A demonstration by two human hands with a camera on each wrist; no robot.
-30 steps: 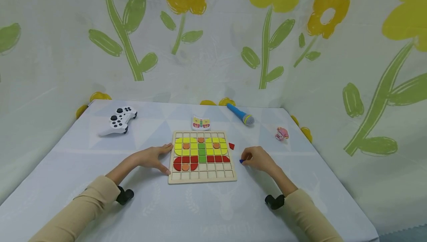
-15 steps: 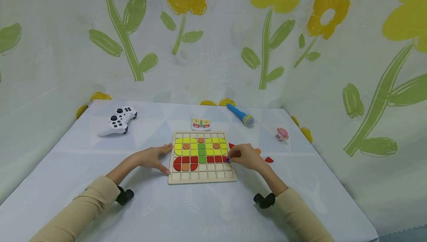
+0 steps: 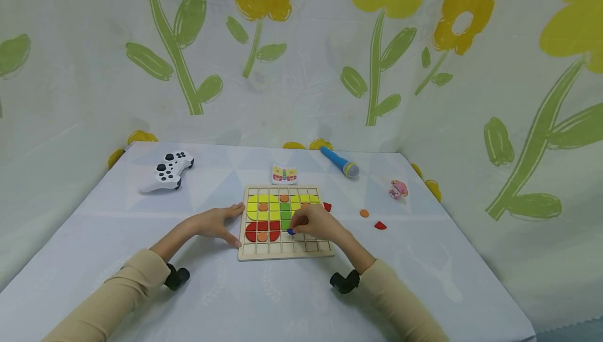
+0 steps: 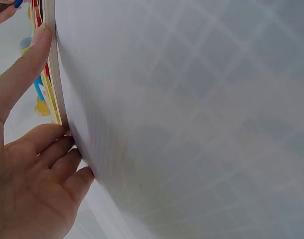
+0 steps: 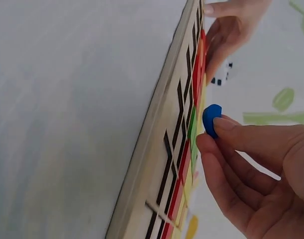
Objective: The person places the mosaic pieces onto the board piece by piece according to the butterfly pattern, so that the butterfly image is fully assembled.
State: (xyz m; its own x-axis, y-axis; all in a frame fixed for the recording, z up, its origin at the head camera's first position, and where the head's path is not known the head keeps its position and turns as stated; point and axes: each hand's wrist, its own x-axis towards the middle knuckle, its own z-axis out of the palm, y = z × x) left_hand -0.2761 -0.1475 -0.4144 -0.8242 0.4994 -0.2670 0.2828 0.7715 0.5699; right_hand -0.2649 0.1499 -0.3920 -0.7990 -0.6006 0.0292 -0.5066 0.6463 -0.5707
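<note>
A square wooden grid board [image 3: 282,257] lies on the table. Yellow pieces [image 3: 254,213], red pieces [image 3: 251,226], green squares [image 3: 285,207] and orange discs [image 3: 262,236] fill many of its cells; part of its right side is behind my right hand [image 3: 316,222]. Thumb and fingertips of that hand pinch a small, rounded blue piece [image 5: 211,120], held over the cells just below the green column. My left hand [image 3: 213,222] rests at the board's left edge, thumb and fingers spread; the left wrist view shows its fingertips [image 4: 84,172] down by the tabletop.
Behind the board stands a small picture card [image 3: 284,174]. A blue toy microphone [image 3: 339,162], a white game controller [image 3: 170,170] and a pink figurine [image 3: 398,189] lie farther out. Right of the board are an orange disc [image 3: 364,213] and red quarter-round pieces [image 3: 380,225].
My right hand has carried the blue piece leftward from beside the board to over its middle, uncovering the orange disc and a red piece on the table. The left hand has stayed put.
</note>
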